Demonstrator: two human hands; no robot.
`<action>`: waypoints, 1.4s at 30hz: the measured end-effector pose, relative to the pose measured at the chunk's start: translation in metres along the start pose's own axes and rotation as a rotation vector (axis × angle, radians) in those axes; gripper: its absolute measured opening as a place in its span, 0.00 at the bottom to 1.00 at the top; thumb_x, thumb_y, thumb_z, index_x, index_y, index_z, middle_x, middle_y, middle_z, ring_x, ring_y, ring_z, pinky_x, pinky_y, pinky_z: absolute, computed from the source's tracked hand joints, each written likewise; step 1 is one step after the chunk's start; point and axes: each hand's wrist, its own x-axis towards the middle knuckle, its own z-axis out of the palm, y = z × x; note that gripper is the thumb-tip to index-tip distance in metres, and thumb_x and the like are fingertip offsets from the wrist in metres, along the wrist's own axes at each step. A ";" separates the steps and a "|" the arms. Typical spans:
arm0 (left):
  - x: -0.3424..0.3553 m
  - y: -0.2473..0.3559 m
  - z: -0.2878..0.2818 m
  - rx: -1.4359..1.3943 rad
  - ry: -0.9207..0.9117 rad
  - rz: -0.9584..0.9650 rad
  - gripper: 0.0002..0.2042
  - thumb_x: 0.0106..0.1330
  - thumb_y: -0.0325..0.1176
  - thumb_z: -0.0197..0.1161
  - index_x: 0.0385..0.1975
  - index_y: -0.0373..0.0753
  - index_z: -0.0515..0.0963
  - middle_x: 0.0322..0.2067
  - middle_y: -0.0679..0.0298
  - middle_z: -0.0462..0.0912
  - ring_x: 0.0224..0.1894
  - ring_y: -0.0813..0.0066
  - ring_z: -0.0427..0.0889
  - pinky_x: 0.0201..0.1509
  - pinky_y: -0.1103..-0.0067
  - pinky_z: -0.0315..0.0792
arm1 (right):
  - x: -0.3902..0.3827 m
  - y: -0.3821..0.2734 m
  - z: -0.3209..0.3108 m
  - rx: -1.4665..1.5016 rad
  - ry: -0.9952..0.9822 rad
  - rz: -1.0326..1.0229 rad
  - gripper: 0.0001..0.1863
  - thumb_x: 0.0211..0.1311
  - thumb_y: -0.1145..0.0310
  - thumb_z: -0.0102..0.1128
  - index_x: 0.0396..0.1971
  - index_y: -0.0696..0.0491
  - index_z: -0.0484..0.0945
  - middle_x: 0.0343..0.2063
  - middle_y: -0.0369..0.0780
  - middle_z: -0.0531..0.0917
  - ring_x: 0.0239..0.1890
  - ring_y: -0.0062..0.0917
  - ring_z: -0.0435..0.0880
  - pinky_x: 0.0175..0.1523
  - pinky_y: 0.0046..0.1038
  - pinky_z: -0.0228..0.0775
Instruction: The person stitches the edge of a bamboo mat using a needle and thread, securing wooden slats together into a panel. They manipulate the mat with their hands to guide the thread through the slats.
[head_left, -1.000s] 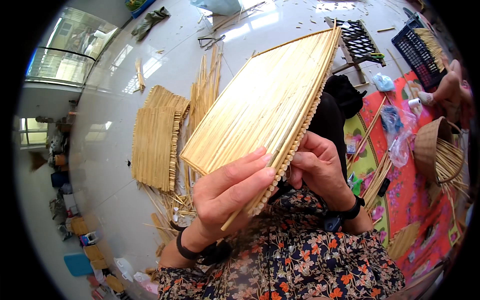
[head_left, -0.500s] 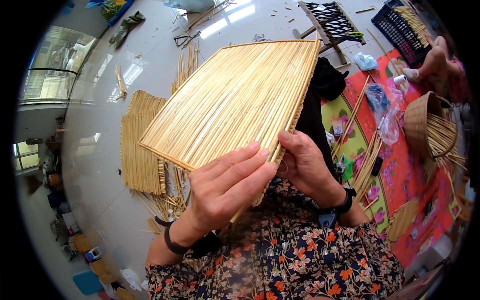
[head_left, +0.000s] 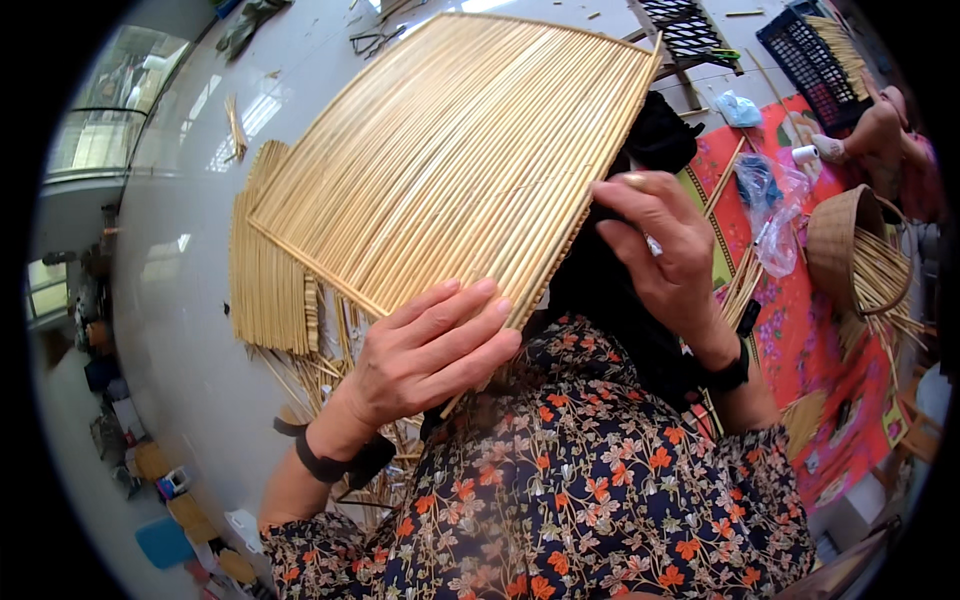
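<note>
A fan-shaped panel of pale, straw-like stalks (head_left: 450,170) slants up in front of me, with a narrow rim along its edges. My left hand (head_left: 435,345) grips its lower corner, fingers laid across the top and thumb hidden underneath. Beside the panel's right edge is my right hand (head_left: 665,250), fingers curled; index finger and thumb are bent toward that edge. A faint thread-like line crosses the stalks toward these fingers, but what they pinch is too small to make out.
More stalk panels (head_left: 265,270) lie on the floor at left, above loose stalks. At right, a red flowered mat (head_left: 790,360) bears plastic bags (head_left: 775,215) and a wicker basket (head_left: 833,240) of stalks. A dark crate (head_left: 810,65) stands near another person's bare leg (head_left: 875,130).
My right hand has left the panel's lower corner and moved up and right along its edge. The panel has shifted up and left, my left hand still on it and slightly farther left.
</note>
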 end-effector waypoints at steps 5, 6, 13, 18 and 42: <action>-0.040 -0.012 -0.009 0.068 -0.307 0.016 0.20 0.70 0.34 0.60 0.62 0.54 0.75 0.66 0.69 0.75 0.70 0.63 0.71 0.78 0.59 0.60 | 0.024 0.008 0.050 0.063 -0.358 -0.286 0.08 0.59 0.72 0.66 0.38 0.53 0.83 0.31 0.37 0.80 0.36 0.32 0.82 0.37 0.33 0.77; -0.049 -0.016 -0.014 0.088 -0.337 0.010 0.20 0.70 0.34 0.60 0.62 0.55 0.75 0.66 0.70 0.74 0.70 0.62 0.71 0.78 0.59 0.59 | 0.023 0.010 0.059 0.077 -0.392 -0.289 0.07 0.59 0.71 0.66 0.38 0.52 0.83 0.30 0.37 0.79 0.35 0.32 0.82 0.36 0.33 0.77; -0.081 0.009 -0.027 -0.110 0.014 -0.614 0.17 0.58 0.22 0.70 0.48 0.38 0.83 0.49 0.56 0.84 0.55 0.58 0.82 0.64 0.64 0.72 | 0.006 -0.007 0.091 0.022 -0.444 -0.099 0.12 0.61 0.73 0.63 0.46 0.52 0.82 0.35 0.38 0.79 0.38 0.34 0.81 0.41 0.33 0.77; -0.069 0.025 0.023 0.049 0.277 -0.757 0.19 0.50 0.26 0.78 0.44 0.38 0.84 0.42 0.59 0.85 0.46 0.60 0.82 0.52 0.68 0.73 | 0.009 -0.018 0.105 0.184 -0.592 -0.079 0.16 0.64 0.75 0.61 0.52 0.54 0.80 0.38 0.41 0.79 0.40 0.37 0.81 0.45 0.35 0.76; -0.099 -0.030 0.050 0.032 0.486 -0.714 0.09 0.53 0.23 0.76 0.33 0.38 0.85 0.39 0.62 0.85 0.43 0.64 0.83 0.46 0.73 0.76 | 0.013 -0.023 0.120 0.339 -0.607 0.028 0.14 0.63 0.73 0.64 0.49 0.55 0.81 0.36 0.41 0.80 0.37 0.35 0.83 0.42 0.33 0.76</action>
